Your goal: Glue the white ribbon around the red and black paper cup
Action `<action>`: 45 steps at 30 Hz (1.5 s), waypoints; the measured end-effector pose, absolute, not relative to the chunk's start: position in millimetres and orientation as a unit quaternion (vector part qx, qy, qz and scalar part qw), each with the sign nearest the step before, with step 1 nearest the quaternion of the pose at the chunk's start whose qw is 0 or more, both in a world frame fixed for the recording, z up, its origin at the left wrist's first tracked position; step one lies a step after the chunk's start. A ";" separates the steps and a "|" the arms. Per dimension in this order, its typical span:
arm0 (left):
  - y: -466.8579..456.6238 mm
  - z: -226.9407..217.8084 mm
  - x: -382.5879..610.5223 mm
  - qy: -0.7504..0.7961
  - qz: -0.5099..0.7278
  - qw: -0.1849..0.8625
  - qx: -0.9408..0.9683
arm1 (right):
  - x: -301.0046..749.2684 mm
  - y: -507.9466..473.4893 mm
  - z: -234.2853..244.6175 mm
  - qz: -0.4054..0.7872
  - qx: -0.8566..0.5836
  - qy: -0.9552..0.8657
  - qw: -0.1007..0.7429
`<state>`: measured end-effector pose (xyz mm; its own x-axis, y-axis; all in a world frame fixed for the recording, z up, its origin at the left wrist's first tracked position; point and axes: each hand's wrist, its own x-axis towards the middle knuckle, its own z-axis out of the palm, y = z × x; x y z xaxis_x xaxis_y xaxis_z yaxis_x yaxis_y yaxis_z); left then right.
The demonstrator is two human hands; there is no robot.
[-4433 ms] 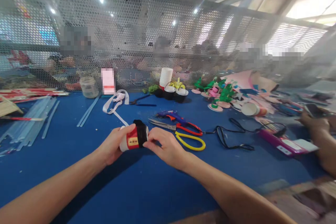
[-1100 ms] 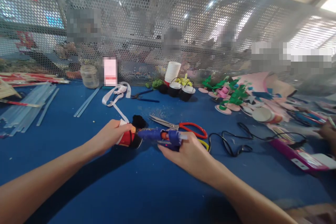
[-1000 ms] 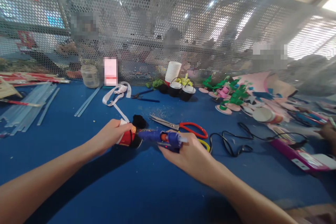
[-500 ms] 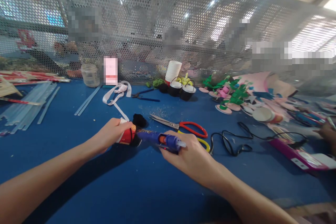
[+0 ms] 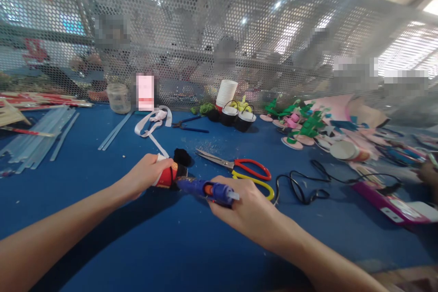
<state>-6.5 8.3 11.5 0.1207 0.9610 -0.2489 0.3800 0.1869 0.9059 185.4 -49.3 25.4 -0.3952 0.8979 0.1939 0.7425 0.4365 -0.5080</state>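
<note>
My left hand (image 5: pixel 148 174) is closed around a red paper cup (image 5: pixel 166 177) that lies tipped on its side, with a black part at its right end. My right hand (image 5: pixel 236 203) grips a blue glue gun (image 5: pixel 205 189), a clear glue stick poking out of its back. The gun's nozzle points left and meets or nearly meets the cup's black end; I cannot tell which. Just behind the cup is a black fuzzy clump (image 5: pixel 182 157). Scissors (image 5: pixel 232 164) with one red and one yellow handle lie beyond the right hand, which partly hides them.
Pliers (image 5: pixel 190 125), a white ribbon (image 5: pixel 140 128) and small black buckets (image 5: pixel 245 120) stand or lie farther back. Glue sticks (image 5: pixel 41 134) are piled at left. At right are a black cable (image 5: pixel 297 185), a purple power strip (image 5: pixel 379 200), paper plants (image 5: pixel 310 123) and another person's hand (image 5: pixel 427 171).
The glue gun has shifted slightly left and down along the cup's black end, my right hand moving with it. My left hand keeps its hold on the cup.
</note>
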 end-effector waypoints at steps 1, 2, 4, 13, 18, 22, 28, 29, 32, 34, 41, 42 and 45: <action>8.4 11.4 -6.5 0.594 0.292 0.491 0.566 | 185.2 -49.5 25.5 0.170 -0.505 -0.815 0.230; 8.6 11.2 -6.6 0.594 0.288 0.491 0.568 | 185.1 -49.6 25.7 0.167 -0.508 -0.812 0.233; 8.8 10.6 -6.8 0.595 0.287 0.488 0.571 | 185.0 -49.9 26.1 0.171 -0.509 -0.813 0.226; 9.0 9.2 -6.8 0.592 0.289 0.493 0.569 | 186.2 -50.1 25.1 0.172 -0.500 -0.818 0.225; 9.2 9.4 -5.9 0.595 0.292 0.498 0.560 | 186.6 -51.1 24.1 0.176 -0.484 -0.827 0.224; 10.5 8.6 -6.0 0.599 0.297 0.490 0.559 | 187.1 -50.8 23.1 0.186 -0.465 -0.838 0.217; 8.2 9.7 -6.1 0.583 0.285 0.502 0.571 | 188.7 -45.7 22.8 0.145 -0.500 -0.813 0.260; 7.9 9.8 -6.5 0.580 0.281 0.496 0.582 | 189.0 -44.4 22.8 0.142 -0.504 -0.808 0.271; 8.1 8.9 -8.8 0.569 0.262 0.470 0.621 | 189.9 -41.1 23.2 0.145 -0.520 -0.788 0.295; 8.7 7.3 -10.6 0.559 0.252 0.458 0.644 | 190.4 -40.0 23.6 0.163 -0.534 -0.776 0.292; 9.3 3.8 -12.7 0.550 0.248 0.458 0.653 | 190.8 -41.3 24.5 0.234 -0.565 -0.744 0.271; 9.0 4.2 -12.5 0.549 0.248 0.460 0.653 | 190.7 -41.1 24.8 0.240 -0.569 -0.740 0.267; 7.9 6.3 -11.7 0.552 0.247 0.453 0.655 | 190.8 -40.2 25.8 0.246 -0.579 -0.733 0.259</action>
